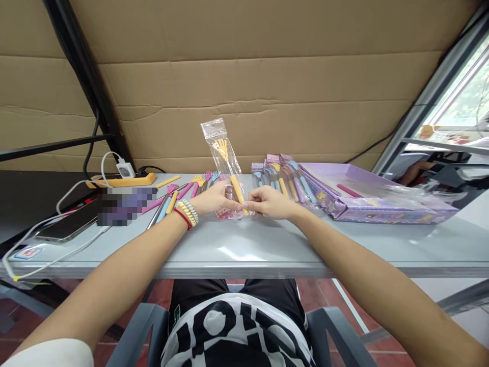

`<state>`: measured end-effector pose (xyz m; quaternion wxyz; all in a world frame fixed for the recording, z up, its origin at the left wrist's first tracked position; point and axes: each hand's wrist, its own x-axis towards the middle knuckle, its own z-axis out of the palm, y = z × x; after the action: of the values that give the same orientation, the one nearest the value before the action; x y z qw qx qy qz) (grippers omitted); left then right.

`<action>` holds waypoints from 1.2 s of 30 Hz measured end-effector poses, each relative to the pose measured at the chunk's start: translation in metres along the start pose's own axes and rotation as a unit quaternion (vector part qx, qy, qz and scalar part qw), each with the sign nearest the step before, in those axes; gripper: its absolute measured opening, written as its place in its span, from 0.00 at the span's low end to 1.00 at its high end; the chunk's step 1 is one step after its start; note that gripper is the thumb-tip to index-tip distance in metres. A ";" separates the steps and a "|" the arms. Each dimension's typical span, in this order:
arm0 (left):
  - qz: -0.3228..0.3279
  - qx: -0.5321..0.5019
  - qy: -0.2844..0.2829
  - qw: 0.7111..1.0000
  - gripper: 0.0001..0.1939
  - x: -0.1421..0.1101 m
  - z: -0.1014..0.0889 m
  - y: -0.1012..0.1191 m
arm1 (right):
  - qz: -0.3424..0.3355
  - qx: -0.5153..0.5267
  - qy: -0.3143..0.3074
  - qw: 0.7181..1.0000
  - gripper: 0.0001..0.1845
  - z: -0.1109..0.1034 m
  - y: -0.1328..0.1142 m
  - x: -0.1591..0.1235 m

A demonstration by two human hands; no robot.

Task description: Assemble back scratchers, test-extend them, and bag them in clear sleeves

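A yellow hand-shaped back scratcher (237, 187) stands tilted inside a clear plastic bag (212, 128), its little hand end pointing up and left. My left hand (214, 199) is closed on the lower part of the bag, thumb near the handle's bottom end. From the other side my right hand (270, 202) pinches the bag at that same lower end, fingertips close to the left thumb. Behind the left wrist lie several loose back scratchers (186, 190) in pink, yellow and blue. Right of my hands, bagged back scratchers (286, 179) lie side by side.
An open purple box (382, 216) with plastic bags and a pink handle (349, 190) stands at right. Left are a phone (69, 224), white cables and a yellow power strip (143, 180). A cardboard wall (260, 81) backs the grey table (267, 250).
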<state>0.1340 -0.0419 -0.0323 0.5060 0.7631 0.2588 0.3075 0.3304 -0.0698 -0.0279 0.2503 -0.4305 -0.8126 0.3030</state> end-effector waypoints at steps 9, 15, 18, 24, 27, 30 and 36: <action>-0.042 -0.120 0.061 0.990 0.23 0.002 0.000 -0.006 | 0.023 0.030 0.005 0.999 0.24 0.003 0.004 0.002; -0.058 -0.130 -0.009 0.990 0.30 0.001 0.000 -0.010 | 0.007 0.008 0.014 1.000 0.24 0.003 0.005 0.002; -0.052 -0.124 -0.011 0.991 0.31 0.001 -0.001 -0.010 | 0.001 -0.006 0.013 1.000 0.24 0.003 0.005 0.001; -0.018 -0.127 0.010 0.992 0.28 0.002 -0.001 -0.010 | -0.021 0.031 0.032 0.999 0.22 0.003 0.004 0.002; -0.017 -0.105 0.040 0.994 0.25 0.003 0.000 -0.010 | -0.001 0.056 0.064 0.996 0.18 0.005 0.007 0.004; -0.027 -0.076 0.057 0.995 0.22 0.003 0.002 -0.008 | 0.006 0.084 0.096 0.992 0.17 0.007 0.010 0.004; -0.070 -0.077 0.036 0.994 0.20 0.002 0.005 -0.005 | -0.098 0.047 0.070 0.992 0.11 0.008 0.008 0.000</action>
<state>0.1382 -0.0414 -0.0383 0.5736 0.6906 0.3052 0.3177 0.3299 -0.0679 -0.0391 0.3549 -0.3567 -0.8160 0.2843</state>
